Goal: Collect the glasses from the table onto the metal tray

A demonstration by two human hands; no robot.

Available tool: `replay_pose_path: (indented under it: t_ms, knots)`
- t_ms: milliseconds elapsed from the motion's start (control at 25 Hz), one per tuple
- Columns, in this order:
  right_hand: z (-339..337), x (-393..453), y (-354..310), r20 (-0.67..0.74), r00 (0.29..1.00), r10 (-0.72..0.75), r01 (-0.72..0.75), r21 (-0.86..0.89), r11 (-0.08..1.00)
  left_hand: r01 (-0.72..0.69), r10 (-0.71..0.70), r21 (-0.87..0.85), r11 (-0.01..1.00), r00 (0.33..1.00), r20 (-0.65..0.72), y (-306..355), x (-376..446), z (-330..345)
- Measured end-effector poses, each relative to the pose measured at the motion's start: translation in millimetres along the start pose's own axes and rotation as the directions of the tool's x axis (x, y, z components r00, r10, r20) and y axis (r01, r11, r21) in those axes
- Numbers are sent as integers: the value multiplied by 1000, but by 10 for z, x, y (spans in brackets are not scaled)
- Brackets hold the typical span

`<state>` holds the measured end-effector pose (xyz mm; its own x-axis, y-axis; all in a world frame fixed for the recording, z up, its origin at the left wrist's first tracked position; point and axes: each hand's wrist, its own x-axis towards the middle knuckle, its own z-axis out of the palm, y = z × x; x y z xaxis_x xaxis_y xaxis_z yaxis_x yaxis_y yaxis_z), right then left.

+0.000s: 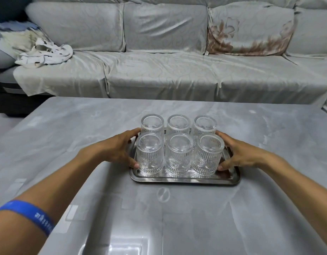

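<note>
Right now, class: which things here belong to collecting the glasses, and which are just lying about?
Part of the job:
glasses, six, upside down on the tray
tray
left hand and right hand, at the tray's ends
table

Lying about:
sofa
crumpled cloth

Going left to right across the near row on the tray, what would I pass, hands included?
Left hand → left ribbed clear glass → middle ribbed clear glass → right ribbed clear glass → right hand, all over the rectangular metal tray.

clear ribbed glasses [179,155], silver tray [184,179], grey marbled table [85,126], blue wristband [30,214]
</note>
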<state>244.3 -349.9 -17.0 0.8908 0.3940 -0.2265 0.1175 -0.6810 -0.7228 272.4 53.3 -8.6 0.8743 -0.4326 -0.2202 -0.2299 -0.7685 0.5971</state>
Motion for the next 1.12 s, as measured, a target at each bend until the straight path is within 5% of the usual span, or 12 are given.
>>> replay_pose_path:
  t_ms: [240, 320, 440, 560, 720, 960, 1120]
  knots:
    - [9, -29, -10, 16, 1000, 7, -7, -38, 999, 47, -48, 47, 998, 998, 36, 58, -33, -32]
    - [-82, -138, -128, -113, 992, 47, -46, 6, 999, 45, -46, 90, 995, 999, 7, 109, -101, -146]
    - [-317, -217, -559, -410, 909, -78, 96, 22, 995, -84, 81, -2, 996, 962, -260, 337, -203, -462]
    - [-251, -24, -1119, -273, 930, -247, 160, -303, 939, -165, 196, 154, 974, 956, -216, 715, -157, -573]
    - [74, 277, -1292, -85, 961, -263, 166, -586, 793, -92, 117, 369, 925, 992, -44, 927, 6, -416]
    - [106, 270, -1168, -154, 948, -280, 192, -427, 884, -91, 121, 373, 923, 991, -58, 850, 20, -381]
    - [-201, -58, -880, -274, 949, -158, 95, -230, 969, -114, 174, 310, 944, 969, -173, 749, -110, -329]
